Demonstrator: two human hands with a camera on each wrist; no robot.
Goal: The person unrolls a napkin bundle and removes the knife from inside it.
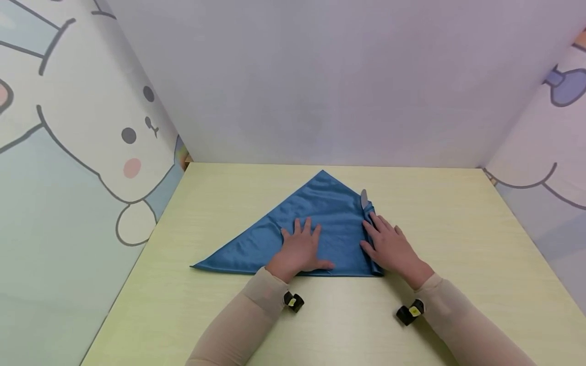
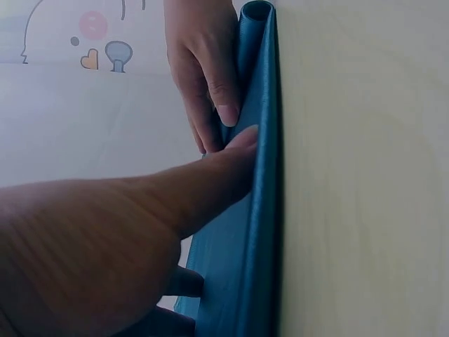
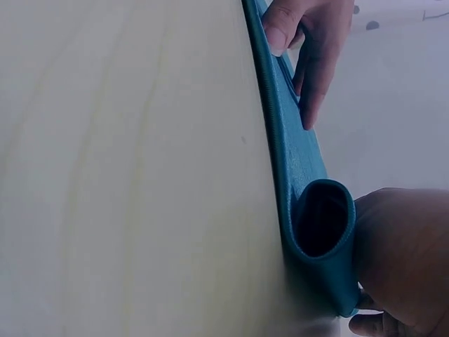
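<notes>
Fingers (image 1: 298, 227) of the left hand (image 1: 298, 253) lie spread on a satiny blue cloth (image 1: 341, 229), its thumb stretched out near the cloth's closest edge. The right hand (image 1: 392, 249) rests fairly straight, slightly parted fingers across a roll (image 3: 335, 281) at the cloth's right end (the right wrist view shows it as a hollow tube). Beside the roll's far end pokes a rounded silvery tip (image 1: 364, 199) (of what, I cannot tell). The cloth lies on the far half of a pale wood-grain table (image 1: 458, 223), its peak pointing away from the person and a sharp corner running left. Beige sleeves (image 1: 238, 320) cover both forearms, a small black wrist camera (image 1: 294, 302) at each cuff. Behind stands a plain pale wall panel (image 1: 320, 91); a cartoon animal (image 1: 98, 122) decorates the left one.
</notes>
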